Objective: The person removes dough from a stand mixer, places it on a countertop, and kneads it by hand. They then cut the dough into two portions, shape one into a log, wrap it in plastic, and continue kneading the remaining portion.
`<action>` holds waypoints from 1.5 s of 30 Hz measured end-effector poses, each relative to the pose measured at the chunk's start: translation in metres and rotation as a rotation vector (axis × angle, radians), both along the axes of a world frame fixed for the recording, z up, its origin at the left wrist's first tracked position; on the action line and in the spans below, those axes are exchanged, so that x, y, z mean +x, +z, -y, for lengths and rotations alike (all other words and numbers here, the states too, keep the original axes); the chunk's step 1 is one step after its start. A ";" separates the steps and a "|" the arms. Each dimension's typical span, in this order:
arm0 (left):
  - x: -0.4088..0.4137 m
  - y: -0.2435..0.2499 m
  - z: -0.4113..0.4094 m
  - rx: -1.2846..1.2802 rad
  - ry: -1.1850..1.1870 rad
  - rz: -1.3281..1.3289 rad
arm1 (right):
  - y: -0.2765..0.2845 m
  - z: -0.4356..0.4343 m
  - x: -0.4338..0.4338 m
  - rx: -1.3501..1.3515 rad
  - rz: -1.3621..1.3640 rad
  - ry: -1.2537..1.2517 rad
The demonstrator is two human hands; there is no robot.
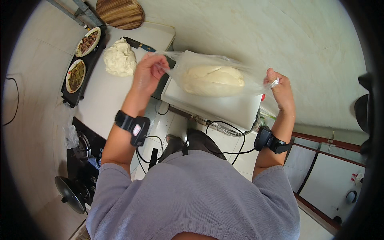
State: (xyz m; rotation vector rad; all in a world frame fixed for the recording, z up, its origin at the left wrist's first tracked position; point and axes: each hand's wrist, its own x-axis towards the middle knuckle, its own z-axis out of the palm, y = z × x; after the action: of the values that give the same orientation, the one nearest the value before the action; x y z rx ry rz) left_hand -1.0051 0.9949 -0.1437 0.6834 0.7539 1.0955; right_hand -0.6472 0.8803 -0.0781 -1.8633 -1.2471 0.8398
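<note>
A large smooth lump of dough lies inside a clear plastic bag, over a white cutting board. My left hand pinches one end of the bag. At the opposite end, my right hand grips the bunched plastic. Stretched between both hands, the film covers the dough; whether the dough rests fully on the board cannot be told. Left of my left hand, a rougher pile of dough sits on the white counter. Beside that pile lies a knife with a dark blade and blue handle.
Two oval dishes of food stand on a black electric griddle. A black gas stove, a lidded pan and a crumpled plastic bag are at left. A round wooden board leans behind. Black cables hang before me.
</note>
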 end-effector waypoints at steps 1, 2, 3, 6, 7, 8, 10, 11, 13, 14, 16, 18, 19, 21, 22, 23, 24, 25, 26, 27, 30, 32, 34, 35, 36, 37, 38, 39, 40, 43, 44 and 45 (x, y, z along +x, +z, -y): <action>-0.007 0.009 0.000 0.049 -0.046 0.017 | -0.009 -0.002 0.000 0.065 -0.060 0.035; -0.009 0.017 0.000 0.098 -0.094 0.033 | -0.013 -0.003 0.000 0.130 -0.119 0.069; -0.009 0.026 0.004 0.038 -0.182 -0.020 | -0.015 -0.005 -0.002 0.138 -0.249 -0.009; -0.004 0.040 0.014 -0.146 -0.418 -0.343 | -0.018 -0.012 -0.024 0.127 -0.575 -0.119; -0.001 0.047 0.014 -0.062 -0.391 -0.333 | -0.023 -0.014 -0.021 0.112 -0.632 -0.075; 0.002 0.059 0.010 0.028 -0.367 -0.323 | -0.026 -0.018 -0.017 0.103 -0.690 -0.034; 0.021 0.087 0.008 0.174 -0.311 -0.295 | -0.014 -0.031 0.000 0.243 -0.770 -0.079; 0.027 0.096 0.005 0.191 -0.294 -0.261 | 0.000 -0.037 0.001 0.314 -0.813 -0.088; 0.036 0.108 0.000 0.223 -0.267 -0.196 | 0.017 -0.035 -0.007 0.409 -0.782 -0.164; 0.039 0.111 0.000 0.298 -0.228 -0.188 | 0.021 -0.035 -0.006 0.440 -0.723 -0.158; 0.041 0.108 0.004 0.411 -0.216 -0.293 | 0.033 -0.035 -0.008 0.457 -0.528 -0.173; 0.042 0.101 0.019 0.443 -0.322 -0.384 | 0.024 -0.040 -0.004 0.261 -0.400 -0.155; 0.041 0.096 0.031 0.427 -0.426 -0.421 | 0.020 -0.042 -0.002 0.170 -0.334 -0.145; 0.048 0.100 0.034 0.461 -0.580 -0.499 | 0.015 -0.056 -0.017 0.231 -0.385 -0.131; 0.058 0.113 0.033 0.510 -0.636 -0.537 | 0.022 -0.070 -0.017 0.253 -0.350 -0.072; 0.068 0.120 0.037 0.548 -0.696 -0.575 | 0.027 -0.080 -0.020 0.264 -0.319 -0.016; 0.077 0.120 0.042 0.544 -0.762 -0.507 | 0.038 -0.094 -0.029 0.184 -0.224 0.112; 0.090 0.119 0.042 0.556 -0.830 -0.428 | 0.052 -0.110 -0.033 0.115 -0.115 0.233; 0.101 0.120 0.043 0.565 -0.892 -0.347 | 0.064 -0.122 -0.035 0.096 -0.081 0.307; 0.108 0.122 0.042 0.575 -0.897 -0.301 | 0.073 -0.132 -0.035 0.076 -0.047 0.380; 0.127 0.113 0.046 0.705 -0.903 -0.230 | 0.073 -0.138 -0.035 0.032 -0.102 0.552; 0.130 0.101 0.041 0.848 -0.847 -0.385 | 0.066 -0.135 -0.034 0.050 -0.162 0.591; 0.136 0.072 0.034 1.001 -0.600 -0.325 | 0.045 -0.124 -0.027 0.097 -0.187 0.566; 0.133 0.071 0.029 1.102 -0.513 -0.505 | 0.035 -0.114 -0.019 0.106 -0.287 0.502; 0.124 0.071 0.023 1.198 -0.418 -0.686 | 0.025 -0.101 -0.009 0.115 -0.387 0.437; 0.114 0.069 0.017 1.289 -0.322 -0.855 | 0.015 -0.083 0.002 0.122 -0.479 0.361; 0.094 0.062 0.006 1.320 -0.205 -0.866 | -0.002 -0.069 0.007 0.194 -0.439 0.345; 0.078 0.047 -0.009 1.355 -0.092 -0.856 | -0.022 -0.052 0.015 0.266 -0.386 0.315; 0.069 0.035 -0.020 1.249 0.052 -0.868 | -0.031 -0.036 0.016 0.338 -0.333 0.284; 0.055 -0.006 -0.045 0.934 0.257 -0.789 | -0.044 -0.016 -0.049 0.328 -0.007 0.141; 0.058 -0.026 -0.052 0.838 0.188 -0.669 | -0.054 -0.022 -0.063 0.335 0.029 0.121; 0.067 -0.038 -0.062 0.811 0.114 -0.622 | -0.063 -0.026 -0.075 0.334 0.077 0.085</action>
State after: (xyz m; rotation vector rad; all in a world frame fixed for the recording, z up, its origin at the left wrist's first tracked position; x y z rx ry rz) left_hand -0.9386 1.0574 -0.1817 1.7407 0.8658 1.3072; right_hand -0.7223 0.9062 -0.1407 -1.5953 -1.4271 0.5657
